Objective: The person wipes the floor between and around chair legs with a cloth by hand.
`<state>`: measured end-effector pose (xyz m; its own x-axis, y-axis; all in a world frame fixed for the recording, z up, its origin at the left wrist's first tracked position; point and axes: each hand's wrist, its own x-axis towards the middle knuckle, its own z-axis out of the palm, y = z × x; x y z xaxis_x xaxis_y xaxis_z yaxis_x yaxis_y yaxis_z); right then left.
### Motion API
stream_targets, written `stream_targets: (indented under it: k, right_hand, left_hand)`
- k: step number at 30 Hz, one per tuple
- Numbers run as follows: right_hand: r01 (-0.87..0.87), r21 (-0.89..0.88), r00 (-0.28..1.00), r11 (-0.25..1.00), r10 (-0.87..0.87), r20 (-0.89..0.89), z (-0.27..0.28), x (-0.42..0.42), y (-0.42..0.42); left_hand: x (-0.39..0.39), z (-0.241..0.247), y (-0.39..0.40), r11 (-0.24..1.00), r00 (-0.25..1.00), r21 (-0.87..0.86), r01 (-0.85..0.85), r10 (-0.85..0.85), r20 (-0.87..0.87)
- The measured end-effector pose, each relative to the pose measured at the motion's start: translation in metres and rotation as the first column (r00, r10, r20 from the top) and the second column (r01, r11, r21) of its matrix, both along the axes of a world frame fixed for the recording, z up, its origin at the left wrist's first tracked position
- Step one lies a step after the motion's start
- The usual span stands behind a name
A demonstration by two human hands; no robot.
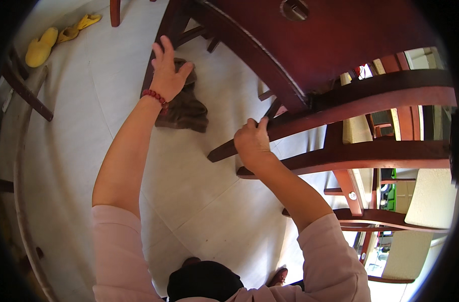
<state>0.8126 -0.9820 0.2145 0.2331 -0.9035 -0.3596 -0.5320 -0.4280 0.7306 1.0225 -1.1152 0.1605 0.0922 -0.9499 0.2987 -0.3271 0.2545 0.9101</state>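
Note:
My right hand (253, 141) is wrapped around a dark reddish-brown wooden leg (223, 150) near its tapered end. That leg joins a large piece of wooden furniture with a broad red-brown panel (350, 34) and a round metal fitting (294, 9). To the left, my left hand (167, 71) is raised with its fingers spread and nothing visible in it. A dark wooden upright (165, 28) is close by it; whether they touch, I cannot tell. A crumpled brown cloth (184, 111) lies on the tiled floor, partly hidden behind that hand.
Another curved wooden leg (346, 156) runs just below my right hand. Wooden chairs with cream backrests (431, 204) stand at the right. Yellow slippers (69, 34) and a yellow plush-like object (40, 49) lie far left. A curved pale rail (19, 181) borders the left side.

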Motion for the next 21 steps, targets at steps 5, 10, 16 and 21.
stream_targets:
  k: [5,10,16,21]
  right_hand:
    - [0.113,-0.028,0.993,0.993,-0.113,-0.015,-0.002,-0.023,-0.017]
    - [0.212,-0.119,0.976,0.97,-0.217,-0.031,-0.011,-0.057,-0.057]
    - [0.352,-0.115,0.934,0.929,-0.341,0.105,0.005,-0.1,-0.091]
    - [0.377,0.103,0.864,0.921,-0.389,0.318,-0.014,-0.087,-0.079]
  left_hand:
    - [-0.02,0.007,-0.029,0.994,0.993,0.015,0.109,-0.109,0.033]
    - [-0.054,0.015,-0.069,0.987,0.988,0.091,0.131,-0.137,0.065]
    - [-0.083,-0.03,-0.025,0.905,0.807,0.404,0.135,-0.337,0.485]
    - [-0.069,-0.114,0.041,0.743,0.608,0.666,0.069,-0.56,0.563]
